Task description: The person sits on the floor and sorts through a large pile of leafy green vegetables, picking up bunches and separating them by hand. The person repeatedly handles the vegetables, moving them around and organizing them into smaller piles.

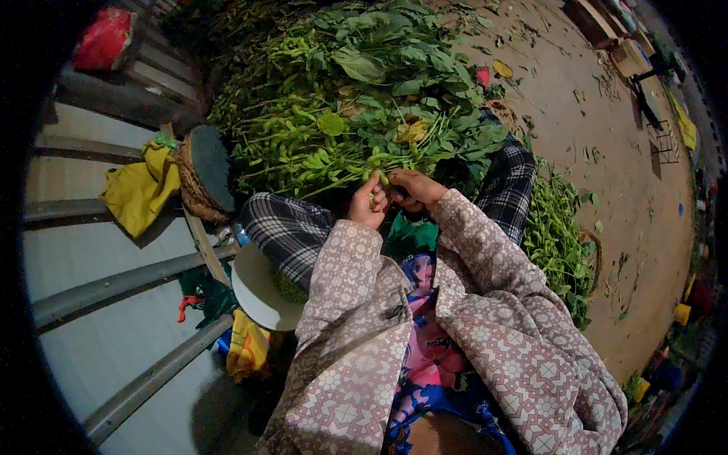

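A large heap of leafy green bean plants [303, 133], with pods on their stems, lies in front of my knees. At its near edge my left hand [368, 203] is closed, with green bean pods showing between the fingers. My right hand [415, 187] is right beside it, fingers curled and pinched at the end of a bean stem [379, 163]; the fingertips are partly hidden. Both hands nearly touch each other above a dark green cloth [411, 233] in my lap. Beside my left knee stands a white basin [258, 292] with small green pieces inside, partly covered by my sleeve and leg.
More bean plants [557, 235] lie by my right leg. To the left are a round woven stool [208, 171], a yellow cloth [142, 189], a yellow bag [246, 345] and metal bars [129, 280]. Scattered leaves dot the brown floor [607, 174] at right; boxes [595, 23] stand far right.
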